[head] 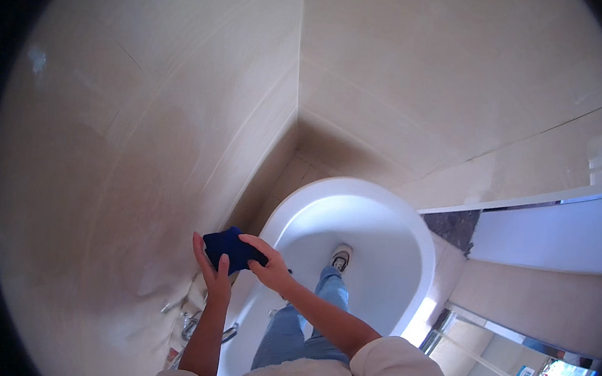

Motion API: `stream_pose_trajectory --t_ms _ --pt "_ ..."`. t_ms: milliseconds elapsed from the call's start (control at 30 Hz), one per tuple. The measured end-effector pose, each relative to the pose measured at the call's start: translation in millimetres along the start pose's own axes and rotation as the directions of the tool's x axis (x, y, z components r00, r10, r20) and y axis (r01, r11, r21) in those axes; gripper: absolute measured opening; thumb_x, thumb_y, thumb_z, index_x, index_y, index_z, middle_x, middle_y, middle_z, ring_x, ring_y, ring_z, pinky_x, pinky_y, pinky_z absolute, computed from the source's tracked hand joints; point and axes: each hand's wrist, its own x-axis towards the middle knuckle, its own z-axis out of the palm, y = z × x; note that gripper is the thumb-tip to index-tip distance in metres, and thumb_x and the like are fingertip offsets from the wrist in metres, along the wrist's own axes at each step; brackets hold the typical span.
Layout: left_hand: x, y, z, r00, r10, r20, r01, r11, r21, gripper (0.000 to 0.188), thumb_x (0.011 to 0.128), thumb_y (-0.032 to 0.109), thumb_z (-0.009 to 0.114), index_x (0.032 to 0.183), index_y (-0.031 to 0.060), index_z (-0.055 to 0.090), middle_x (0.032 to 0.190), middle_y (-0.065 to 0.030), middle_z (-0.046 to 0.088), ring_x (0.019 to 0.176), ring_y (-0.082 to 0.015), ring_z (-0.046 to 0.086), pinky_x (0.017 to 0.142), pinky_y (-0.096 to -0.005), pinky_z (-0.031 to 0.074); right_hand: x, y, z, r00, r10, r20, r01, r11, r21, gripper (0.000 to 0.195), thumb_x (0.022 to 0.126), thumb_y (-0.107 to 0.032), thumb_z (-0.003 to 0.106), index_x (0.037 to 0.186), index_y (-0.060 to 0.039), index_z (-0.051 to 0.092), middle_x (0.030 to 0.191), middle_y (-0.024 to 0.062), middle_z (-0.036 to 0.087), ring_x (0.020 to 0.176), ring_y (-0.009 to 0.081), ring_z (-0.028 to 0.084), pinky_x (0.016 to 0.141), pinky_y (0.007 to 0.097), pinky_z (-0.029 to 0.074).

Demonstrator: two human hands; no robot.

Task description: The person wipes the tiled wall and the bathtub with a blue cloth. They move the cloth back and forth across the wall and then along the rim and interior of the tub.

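A folded dark blue cloth [230, 248] is held up between my two hands, over the left side of a white bathtub [426, 251]. My left hand [215, 271] grips its left and lower edge, with the fingers spread along it. On the cloth's right end, my right hand [268, 265] pinches it between thumb and fingers. One shoe [341, 257] of mine shows inside the tub, below jeans [333, 288]; the other foot is hidden.
A tiled wall [139, 149] rises close on the left and meets another wall [421, 75] in a corner. Chrome tub fittings [190, 325] are mounted low on the left. Metal-framed glass [479, 350] stands at the lower right, beside a doorway edge [523, 200].
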Motion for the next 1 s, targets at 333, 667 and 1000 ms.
stream_pose_trajectory --t_ms 333,667,1000 --pt "7 101 109 0.873 -0.434 0.225 0.488 0.784 -0.384 0.031 0.081 0.012 0.073 0.106 0.0011 0.059 0.095 -0.0035 0.063 0.085 -0.0112 0.059 0.078 -0.0249 0.049 -11 -113 -115 0.986 -0.161 -0.034 0.122 0.856 -0.503 0.065 0.071 0.011 0.059 0.132 -0.0105 0.051 0.140 0.0156 0.045 0.128 0.0323 0.043 0.105 0.0379 0.036" --pt "29 228 220 0.761 0.343 0.551 -0.355 0.931 -0.090 0.035 0.068 0.013 0.081 0.096 0.0038 0.062 0.091 -0.0129 0.064 0.081 -0.0258 0.063 0.074 -0.0336 0.050 -7 -232 -245 0.851 -0.523 -0.050 0.311 0.577 -0.755 0.077 0.063 -0.001 0.072 0.135 -0.0109 0.046 0.149 0.0200 0.029 0.135 0.0398 0.031 0.108 0.0472 0.028" --pt "83 300 301 0.549 0.701 0.456 -0.708 0.680 -0.192 0.027 0.071 0.017 0.078 0.090 0.0059 0.063 0.085 -0.0106 0.063 0.075 -0.0300 0.062 0.066 -0.0371 0.051 15 -333 -325 0.908 -0.412 -0.081 0.260 0.703 -0.662 0.028 0.075 0.006 0.072 0.100 0.0001 0.061 0.094 0.0130 0.065 0.086 0.0209 0.066 0.076 0.0300 0.053"
